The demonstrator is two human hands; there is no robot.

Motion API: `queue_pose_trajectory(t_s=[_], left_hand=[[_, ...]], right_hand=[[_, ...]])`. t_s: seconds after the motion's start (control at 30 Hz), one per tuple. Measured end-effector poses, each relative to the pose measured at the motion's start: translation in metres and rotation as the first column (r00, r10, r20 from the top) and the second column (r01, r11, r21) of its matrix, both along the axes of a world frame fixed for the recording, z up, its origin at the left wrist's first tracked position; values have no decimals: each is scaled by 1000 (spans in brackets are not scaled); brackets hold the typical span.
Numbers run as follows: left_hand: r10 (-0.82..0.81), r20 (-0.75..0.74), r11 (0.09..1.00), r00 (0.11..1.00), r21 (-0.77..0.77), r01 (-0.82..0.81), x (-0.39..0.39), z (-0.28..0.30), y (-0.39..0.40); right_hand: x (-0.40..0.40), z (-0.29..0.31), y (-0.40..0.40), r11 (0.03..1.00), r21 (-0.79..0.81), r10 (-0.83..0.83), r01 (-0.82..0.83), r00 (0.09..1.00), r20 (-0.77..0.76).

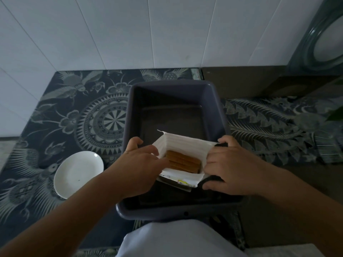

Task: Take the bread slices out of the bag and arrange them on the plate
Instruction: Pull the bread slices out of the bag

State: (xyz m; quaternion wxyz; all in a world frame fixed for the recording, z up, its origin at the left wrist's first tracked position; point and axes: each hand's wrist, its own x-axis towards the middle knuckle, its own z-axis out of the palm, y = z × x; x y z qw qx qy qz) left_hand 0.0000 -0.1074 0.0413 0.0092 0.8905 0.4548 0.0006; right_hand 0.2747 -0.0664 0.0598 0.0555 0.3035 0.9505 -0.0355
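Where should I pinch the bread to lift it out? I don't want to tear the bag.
Pinch the brown top edges of the bread slices from above. They stand on edge in the bag, whose mouth both hands, left hand and right hand, hold spread open upward.

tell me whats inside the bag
Brown bread slices stand on edge inside the open bag; only their top crusts show. How many there are is hidden by the bag's walls and both hands, left and right.

Single head view, steeply down, close over tub [174, 86]
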Motion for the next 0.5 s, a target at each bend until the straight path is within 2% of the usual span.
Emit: queue_pose_trajectory(t_s=[0.13, 0.27, 0.5], left_hand=[[-46, 12, 998, 999, -41, 46, -3, -1, 1], [-69, -74, 996, 995, -69, 64, 0, 0, -1], [-90, -89, 994, 992, -75, 83, 0, 9, -1]], right_hand=[[1, 0, -4, 992, -76, -95, 98, 995, 33], [-8, -4, -2, 955, -148, -266, 258, 963, -40], [-27, -3, 14, 935, 41, -353, 353, 935, -23]])
